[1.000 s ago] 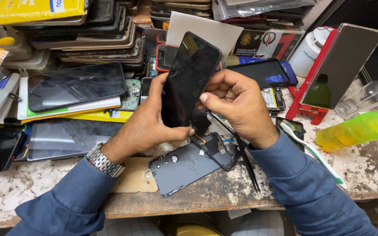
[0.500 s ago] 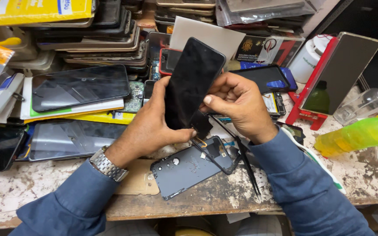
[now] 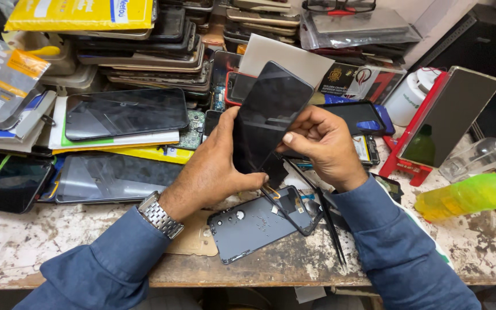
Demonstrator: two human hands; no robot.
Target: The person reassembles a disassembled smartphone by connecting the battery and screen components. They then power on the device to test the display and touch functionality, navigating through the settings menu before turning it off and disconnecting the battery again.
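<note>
L hand (image 3: 213, 172) gripping, R hand (image 3: 322, 146) pinching, raised

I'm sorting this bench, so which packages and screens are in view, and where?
Black phone screen: tilted, in both hands, centre.
Yellow flat package: atop the back-left stack.
Dark screen: flat on the left pile.
Green bottle: lying at right.

Bare bench edge (image 3: 58, 261) below; phone stacks (image 3: 139, 51) behind.
</note>
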